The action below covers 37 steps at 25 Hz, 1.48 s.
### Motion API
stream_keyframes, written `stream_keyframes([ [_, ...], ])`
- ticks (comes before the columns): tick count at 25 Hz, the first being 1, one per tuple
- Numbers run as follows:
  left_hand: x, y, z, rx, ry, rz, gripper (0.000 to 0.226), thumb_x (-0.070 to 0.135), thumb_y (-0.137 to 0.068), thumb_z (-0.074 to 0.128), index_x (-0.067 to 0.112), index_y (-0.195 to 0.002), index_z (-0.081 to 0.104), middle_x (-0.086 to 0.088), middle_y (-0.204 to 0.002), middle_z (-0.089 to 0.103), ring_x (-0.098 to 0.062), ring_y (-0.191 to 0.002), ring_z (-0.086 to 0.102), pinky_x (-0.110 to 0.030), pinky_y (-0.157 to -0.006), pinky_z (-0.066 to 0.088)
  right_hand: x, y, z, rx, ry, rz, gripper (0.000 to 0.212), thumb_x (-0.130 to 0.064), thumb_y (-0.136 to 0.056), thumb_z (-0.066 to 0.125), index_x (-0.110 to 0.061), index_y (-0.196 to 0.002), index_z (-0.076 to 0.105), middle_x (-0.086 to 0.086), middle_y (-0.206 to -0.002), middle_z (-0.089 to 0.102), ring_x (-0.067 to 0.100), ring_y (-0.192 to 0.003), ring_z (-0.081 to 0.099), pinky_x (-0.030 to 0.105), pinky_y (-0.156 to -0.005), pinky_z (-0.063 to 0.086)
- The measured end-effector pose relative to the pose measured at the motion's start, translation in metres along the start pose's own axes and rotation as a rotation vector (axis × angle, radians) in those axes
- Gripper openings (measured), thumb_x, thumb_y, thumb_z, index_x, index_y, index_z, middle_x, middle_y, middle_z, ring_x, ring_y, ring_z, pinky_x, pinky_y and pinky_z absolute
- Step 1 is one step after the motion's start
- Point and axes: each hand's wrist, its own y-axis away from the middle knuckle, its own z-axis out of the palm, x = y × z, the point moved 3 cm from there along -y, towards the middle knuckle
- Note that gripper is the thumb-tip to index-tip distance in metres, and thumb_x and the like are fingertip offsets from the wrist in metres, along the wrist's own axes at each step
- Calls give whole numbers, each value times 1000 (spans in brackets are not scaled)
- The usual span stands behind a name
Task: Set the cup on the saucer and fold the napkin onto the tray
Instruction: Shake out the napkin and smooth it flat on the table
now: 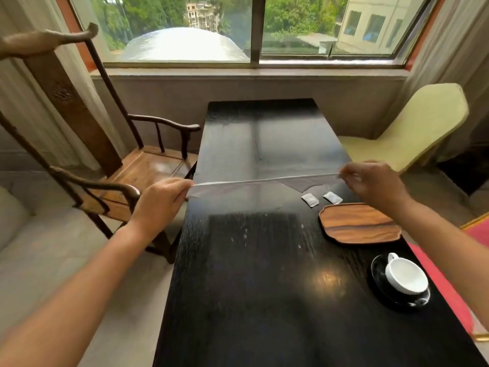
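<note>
Black table (264,274) w/ napkin (264,179) stretched taut above it, held btwn both hands: left hand (158,200) fingers pinching one end, right hand (375,185) pinching the other. Wooden tray (358,223) at right, bare. Nearer, cup (406,275) sits on saucer (378,271).

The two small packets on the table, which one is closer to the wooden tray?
The right-hand packet, lying just beyond the wooden tray's far edge. The other packet sits further left, off the tray's corner.
</note>
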Motion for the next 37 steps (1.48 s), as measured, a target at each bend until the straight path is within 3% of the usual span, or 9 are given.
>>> stream_keyframes([
  [4,-4,101,70,-184,62,-124,19,12,-88,57,6,-101,70,-11,-102,70,-27,-95,66,-35,-86,51,-4,95,78,-197,-54,-15,16,4,-65,75,-10,-71,70,9,-66,70,33,-64,66,41,-64,54],
  [7,-3,165,123,-382,57,-183,37,28,-87,40,8,-96,71,-9,-100,69,-24,-87,67,-30,-75,54,1,164,138,-361,-87,41,14,2,-66,72,-12,-69,69,3,-68,70,28,-65,66,39,-63,54],
  [10,-1,221,168,-525,4,-187,14,14,-80,60,9,-88,70,-12,-99,66,-28,-82,68,-31,-62,56,4,226,183,-475,-101,73,12,-1,-65,77,-11,-72,72,3,-75,71,24,-69,66,36,-64,55],
  [13,14,266,192,-611,11,-194,22,5,-70,76,8,-91,71,-14,-101,67,-29,-87,67,-34,-69,58,10,273,205,-534,-79,5,15,-2,-63,80,-8,-75,72,6,-81,71,24,-72,66,37,-65,56],
  [17,32,304,197,-576,95,-283,14,13,-85,60,5,-93,69,-8,-94,68,-18,-83,65,-25,-69,55,11,324,211,-514,-64,20,17,2,-66,75,0,-82,71,15,-83,67,31,-72,62,39,-58,55],
  [19,42,323,195,-520,107,-316,23,18,-87,50,3,-88,69,-8,-88,68,-18,-79,63,-24,-65,55,9,342,209,-457,-73,22,14,6,-71,71,3,-84,70,18,-77,63,32,-67,59,38,-53,52],
  [24,62,362,180,-416,93,-383,14,11,-86,58,3,-87,70,-7,-92,69,-16,-90,61,-19,-80,49,-1,387,197,-419,-101,48,23,-2,-83,51,5,-97,68,19,-77,62,33,-69,57,43,-56,51],
  [27,72,385,170,-400,80,-382,15,11,-86,59,3,-88,71,-7,-94,69,-14,-95,59,-14,-93,42,-8,412,186,-450,-116,50,26,-7,-84,46,5,-90,68,18,-77,62,33,-70,56,40,-57,48],
  [37,101,422,160,-363,87,-418,18,14,-86,58,2,-88,72,-10,-94,69,-18,-96,60,-18,-95,42,-12,445,165,-460,-136,100,24,-6,-84,50,5,-85,70,16,-74,61,30,-69,54,37,-58,45],
])
